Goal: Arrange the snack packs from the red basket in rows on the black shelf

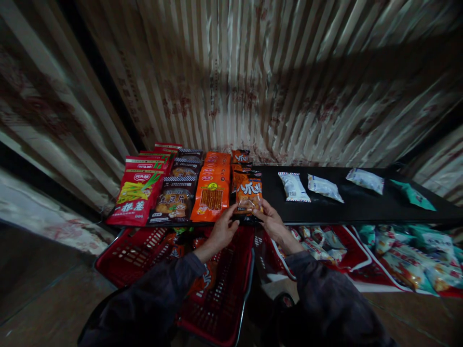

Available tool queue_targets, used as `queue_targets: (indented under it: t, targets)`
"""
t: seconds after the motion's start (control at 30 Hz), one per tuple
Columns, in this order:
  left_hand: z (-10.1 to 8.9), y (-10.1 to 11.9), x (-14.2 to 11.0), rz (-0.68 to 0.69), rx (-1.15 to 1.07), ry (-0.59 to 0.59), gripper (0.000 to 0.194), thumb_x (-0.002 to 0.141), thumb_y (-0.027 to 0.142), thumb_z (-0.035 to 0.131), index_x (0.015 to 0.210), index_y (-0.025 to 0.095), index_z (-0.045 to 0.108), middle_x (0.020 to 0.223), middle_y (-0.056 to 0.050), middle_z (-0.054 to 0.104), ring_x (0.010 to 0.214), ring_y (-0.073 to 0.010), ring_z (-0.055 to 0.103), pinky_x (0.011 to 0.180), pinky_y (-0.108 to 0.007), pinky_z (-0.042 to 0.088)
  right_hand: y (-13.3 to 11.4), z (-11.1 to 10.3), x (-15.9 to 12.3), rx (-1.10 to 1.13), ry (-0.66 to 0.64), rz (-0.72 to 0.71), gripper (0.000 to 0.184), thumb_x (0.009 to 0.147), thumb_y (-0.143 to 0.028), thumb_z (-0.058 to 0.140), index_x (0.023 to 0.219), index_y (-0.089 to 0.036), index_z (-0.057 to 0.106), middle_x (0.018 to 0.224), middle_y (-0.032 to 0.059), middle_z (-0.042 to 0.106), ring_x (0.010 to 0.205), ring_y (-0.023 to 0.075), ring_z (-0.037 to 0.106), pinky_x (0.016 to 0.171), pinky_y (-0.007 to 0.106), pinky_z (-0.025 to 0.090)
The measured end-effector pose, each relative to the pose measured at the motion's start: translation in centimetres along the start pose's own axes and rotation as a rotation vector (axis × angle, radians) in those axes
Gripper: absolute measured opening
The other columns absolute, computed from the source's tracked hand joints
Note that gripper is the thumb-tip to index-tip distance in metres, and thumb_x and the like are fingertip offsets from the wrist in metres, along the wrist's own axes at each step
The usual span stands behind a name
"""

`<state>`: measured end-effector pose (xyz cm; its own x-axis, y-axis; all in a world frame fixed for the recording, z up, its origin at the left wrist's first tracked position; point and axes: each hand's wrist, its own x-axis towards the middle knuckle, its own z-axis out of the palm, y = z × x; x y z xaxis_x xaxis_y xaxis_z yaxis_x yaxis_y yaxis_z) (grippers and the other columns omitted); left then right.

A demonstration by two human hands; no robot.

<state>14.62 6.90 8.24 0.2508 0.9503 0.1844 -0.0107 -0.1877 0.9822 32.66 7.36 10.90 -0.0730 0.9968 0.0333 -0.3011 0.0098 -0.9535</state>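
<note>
An orange and black snack bag [249,189] with large white lettering is between my two hands at the front edge of the black shelf [325,212]. My left hand [224,229] pinches its lower left corner, and my right hand [271,219] grips its lower right side. Directly behind it lie similar orange bags [240,156] in a row. To the left are flat orange packets of snack sticks [211,195], dark bags of potato slices [172,200] and red bags [139,195] with a green and yellow picture, each kind overlapping in a column.
White packets [293,187] and a teal packet [413,195] lie spaced along the shelf's right part. Below the shelf stand a red basket [231,289] with some orange bags and, to the right, red baskets [356,246] filled with packets. A corrugated wall [231,86] rises behind.
</note>
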Motion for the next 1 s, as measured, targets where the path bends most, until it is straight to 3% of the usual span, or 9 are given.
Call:
queue_targets:
  t: [0.13, 0.37, 0.6, 1.0]
  targets:
    - [-0.5, 0.0, 0.3, 0.016, 0.092, 0.001, 0.057, 0.084, 0.017, 0.056, 0.141, 0.022, 0.052, 0.151, -0.012, 0.046, 0.14, -0.0275, 0.042, 0.109, -0.05, 0.044, 0.0, -0.1, 1.1, -0.021, 0.018, 0.009, 0.056, 0.065, -0.039, 0.084, 0.117, -0.028, 0.064, 0.119, 0.0007, 0.072, 0.118, 0.0262, 0.064, 0.104, 0.043, 0.049]
    - [-1.1, 0.5, 0.5, 0.057, 0.233, -0.06, 0.056, 0.089, 0.017, 0.048, 0.145, 0.022, 0.047, 0.157, -0.01, 0.038, 0.147, -0.0226, 0.031, 0.113, -0.045, 0.04, 0.6, 0.0, 2.2, -0.022, 0.073, 0.014, 0.061, 0.065, -0.041, 0.083, 0.122, -0.029, 0.064, 0.125, 0.0007, 0.07, 0.12, 0.0267, 0.063, 0.1, 0.04, 0.052]
    - [-1.3, 0.2, 0.7, 0.127, 0.354, -0.052, 0.055, 0.087, 0.015, 0.05, 0.142, 0.021, 0.052, 0.153, -0.008, 0.046, 0.144, -0.021, 0.038, 0.122, -0.045, 0.027, 1.4, -0.5, 1.6, -0.112, 0.107, 0.002, 0.065, 0.069, -0.042, 0.079, 0.128, -0.026, 0.059, 0.126, 0.0045, 0.069, 0.117, 0.0277, 0.064, 0.098, 0.041, 0.053]
    - [-1.2, 0.1, 0.7, 0.141, 0.371, -0.059, 0.052, 0.09, 0.017, 0.049, 0.141, 0.022, 0.052, 0.151, -0.008, 0.048, 0.141, -0.0214, 0.043, 0.117, -0.046, 0.037, 3.4, -1.6, 2.5, -0.43, 0.112, -0.119, 0.062, 0.08, -0.048, 0.065, 0.135, -0.021, 0.052, 0.127, 0.0099, 0.068, 0.111, 0.0258, 0.067, 0.099, 0.043, 0.052]
